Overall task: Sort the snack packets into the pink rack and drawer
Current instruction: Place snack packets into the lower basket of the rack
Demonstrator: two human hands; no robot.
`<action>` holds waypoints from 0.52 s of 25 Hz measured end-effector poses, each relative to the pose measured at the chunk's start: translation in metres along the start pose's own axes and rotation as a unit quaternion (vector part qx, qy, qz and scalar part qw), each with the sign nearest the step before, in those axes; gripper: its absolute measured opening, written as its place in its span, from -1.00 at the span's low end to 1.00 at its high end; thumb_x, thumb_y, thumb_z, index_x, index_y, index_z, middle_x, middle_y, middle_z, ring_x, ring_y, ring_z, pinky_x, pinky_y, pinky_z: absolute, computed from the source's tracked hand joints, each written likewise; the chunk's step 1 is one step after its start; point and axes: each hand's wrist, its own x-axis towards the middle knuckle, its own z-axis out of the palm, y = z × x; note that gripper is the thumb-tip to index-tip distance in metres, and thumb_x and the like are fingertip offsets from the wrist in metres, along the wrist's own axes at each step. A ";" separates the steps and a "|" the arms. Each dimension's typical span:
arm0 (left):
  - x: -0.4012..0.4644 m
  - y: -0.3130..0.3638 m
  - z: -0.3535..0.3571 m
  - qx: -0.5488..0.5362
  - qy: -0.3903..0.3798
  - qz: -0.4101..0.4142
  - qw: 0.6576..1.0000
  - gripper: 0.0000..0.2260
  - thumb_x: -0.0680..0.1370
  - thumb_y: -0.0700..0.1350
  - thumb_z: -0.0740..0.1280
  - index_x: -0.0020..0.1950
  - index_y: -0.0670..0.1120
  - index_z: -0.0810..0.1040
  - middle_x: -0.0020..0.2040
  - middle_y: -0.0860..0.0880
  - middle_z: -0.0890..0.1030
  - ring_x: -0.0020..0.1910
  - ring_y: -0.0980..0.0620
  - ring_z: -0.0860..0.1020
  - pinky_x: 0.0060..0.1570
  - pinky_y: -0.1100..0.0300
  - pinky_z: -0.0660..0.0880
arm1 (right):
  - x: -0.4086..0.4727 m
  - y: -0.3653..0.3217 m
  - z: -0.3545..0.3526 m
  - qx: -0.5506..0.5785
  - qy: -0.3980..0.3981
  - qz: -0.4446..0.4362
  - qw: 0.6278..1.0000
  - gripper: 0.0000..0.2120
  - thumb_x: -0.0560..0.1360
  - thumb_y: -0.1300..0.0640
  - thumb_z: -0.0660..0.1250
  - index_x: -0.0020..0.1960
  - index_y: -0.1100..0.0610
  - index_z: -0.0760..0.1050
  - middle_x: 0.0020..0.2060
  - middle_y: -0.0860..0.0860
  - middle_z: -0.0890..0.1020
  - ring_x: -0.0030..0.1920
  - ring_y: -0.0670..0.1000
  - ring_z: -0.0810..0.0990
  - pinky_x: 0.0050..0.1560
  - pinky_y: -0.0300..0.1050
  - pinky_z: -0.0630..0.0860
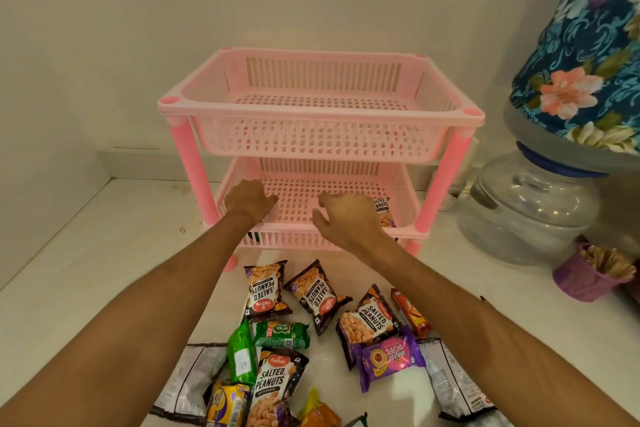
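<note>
Barely started: pink rack point(320, 107) has its top basket empty, and the lower basket holds one salted peanuts packet point(383, 211) at its right end, plus maybe something dark under the left hand point(250, 199), too hidden to call. Both hands are over the lower basket; right hand point(341, 215) is open and empty, left looks palm-down with nothing visibly gripped. The pile of packets point(311, 329) still sits unsorted on the counter point(86, 270) just in front of the rack.

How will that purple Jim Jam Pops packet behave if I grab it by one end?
The purple Jim Jam Pops packet looks like glossy film, so probably slippery. Its blocky shape suggests stiff biscuits inside. It overlaps a Salted Peanuts packet, which may shift.
</note>
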 end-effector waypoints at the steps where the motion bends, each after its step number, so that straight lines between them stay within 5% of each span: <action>1: -0.005 0.003 -0.004 0.003 0.027 0.013 1.000 -0.56 0.53 0.19 0.25 0.09 -0.19 0.52 -0.05 -0.13 0.62 -0.09 -0.13 0.60 -0.22 0.11 0.52 | -0.006 -0.005 0.004 0.008 -0.002 -0.020 1.000 -0.71 0.54 0.00 0.19 -0.08 0.20 0.56 -0.37 0.08 0.63 -0.37 0.14 0.60 -0.27 -0.05 0.56; 7: -0.068 0.010 0.001 -0.048 0.199 0.269 0.941 -0.60 0.56 0.10 0.22 0.24 -0.16 0.51 0.14 -0.15 0.63 0.13 -0.16 0.55 -0.06 -0.02 0.55 | -0.039 -0.021 0.046 -0.025 -0.135 -0.061 0.989 -0.69 0.51 -0.03 0.18 -0.07 0.20 0.54 -0.22 0.13 0.67 -0.22 0.18 0.63 -0.28 -0.07 0.43; 11: -0.115 -0.001 0.034 -0.042 0.236 0.466 0.852 -0.73 0.52 -0.02 0.25 -0.10 -0.17 0.65 -0.20 -0.11 0.68 -0.25 -0.08 0.63 -0.39 0.13 0.57 | -0.063 -0.022 0.072 -0.042 -0.191 -0.012 0.981 -0.58 0.47 -0.15 0.22 0.14 0.15 0.47 -0.05 0.13 0.63 -0.07 0.18 0.62 -0.15 -0.01 0.50; 13: -0.128 -0.014 0.053 -0.032 0.217 0.470 0.855 -0.73 0.53 -0.04 0.23 -0.23 -0.15 0.62 -0.33 -0.07 0.63 -0.39 -0.05 0.58 -0.51 0.17 0.48 | -0.072 -0.024 0.080 -0.030 -0.212 0.030 0.976 -0.46 0.42 -0.25 0.23 0.23 0.10 0.40 0.03 0.12 0.59 -0.01 0.19 0.60 -0.11 0.01 0.50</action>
